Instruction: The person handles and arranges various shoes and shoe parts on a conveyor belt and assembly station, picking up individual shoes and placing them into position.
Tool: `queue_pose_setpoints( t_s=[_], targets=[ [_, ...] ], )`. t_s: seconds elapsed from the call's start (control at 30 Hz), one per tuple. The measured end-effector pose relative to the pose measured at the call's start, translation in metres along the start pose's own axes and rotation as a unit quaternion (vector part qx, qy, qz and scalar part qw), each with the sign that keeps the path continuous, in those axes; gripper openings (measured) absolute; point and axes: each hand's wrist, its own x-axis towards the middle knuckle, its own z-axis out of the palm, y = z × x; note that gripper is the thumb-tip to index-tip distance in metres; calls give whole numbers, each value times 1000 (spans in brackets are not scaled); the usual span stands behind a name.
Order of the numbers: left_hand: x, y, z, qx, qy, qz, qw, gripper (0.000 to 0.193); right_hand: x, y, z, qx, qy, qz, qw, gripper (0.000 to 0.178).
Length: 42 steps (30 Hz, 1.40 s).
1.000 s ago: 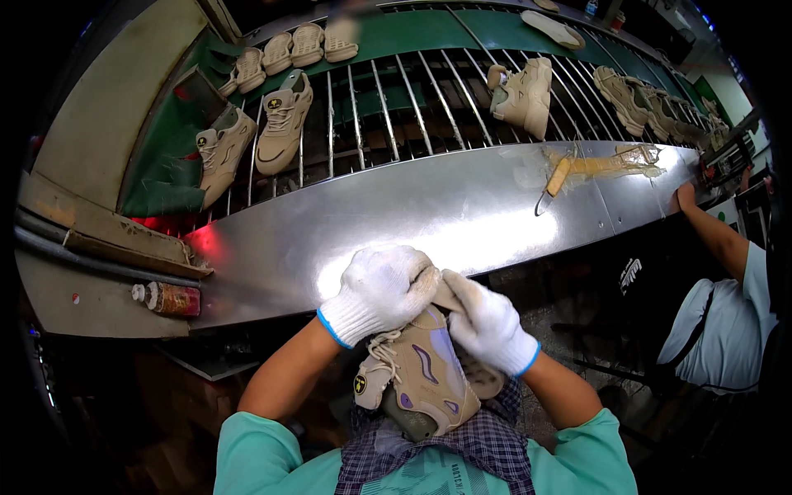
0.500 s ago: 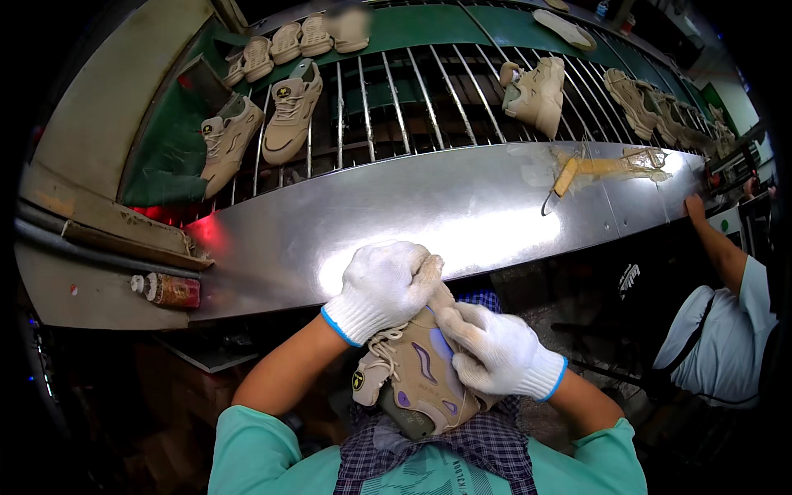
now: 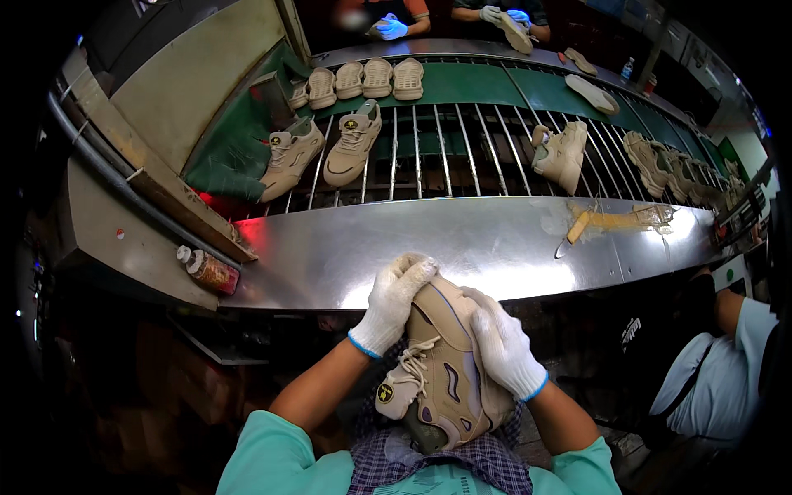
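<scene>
A beige sneaker (image 3: 441,363) with laces, a round dark badge on its tongue and grey-purple side trim is held against my checked apron, its toe pointing away from me. My left hand (image 3: 393,302), in a white knit glove with a blue cuff, closes around the left side of the toe. Along the sole on the right side lies my right hand (image 3: 502,342), gloved the same way, its fingers pressed together on the shoe. The shoe's heel rests low near my lap. The palms of both hands are hidden.
Ahead runs a steel ledge (image 3: 429,239) with a yellow-handled tool (image 3: 579,226) on it. Beyond, a barred conveyor (image 3: 445,157) carries sneakers (image 3: 353,147) and soles (image 3: 378,78). A bottle (image 3: 208,271) lies at left. Co-workers' gloved hands (image 3: 392,28) work across; another person (image 3: 718,363) sits at right.
My view has tilted up, so the far side and co-workers' hands now show. The sneaker has been turned more upright, and my hands have spread from the toe tip to its two sides.
</scene>
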Motion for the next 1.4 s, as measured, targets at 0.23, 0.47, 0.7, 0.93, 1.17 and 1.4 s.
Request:
queue_pose_setpoints(
  t_s=[0.23,0.47,0.7,0.93,1.17,1.4],
  targets=[
    [-31,45,23,78,2,79,994,21,-6,-43,-10,-128,-9,-35,991,45],
    [-36,49,39,95,-8,114,989,27,30,-85,-38,-292,-153,-58,942,39],
    [-43,59,32,33,0,154,988,33,78,-84,-48,-155,-228,3,961,68],
    [-33,30,-14,-173,-31,-30,984,54,37,-93,-24,-140,-105,-86,981,91],
    [-81,-19,-54,-130,-148,-226,954,111,-11,-77,-42,289,-1,-130,948,95],
    [-11,0,-43,18,-59,176,982,58,-71,78,5,419,-170,216,866,113]
  ],
)
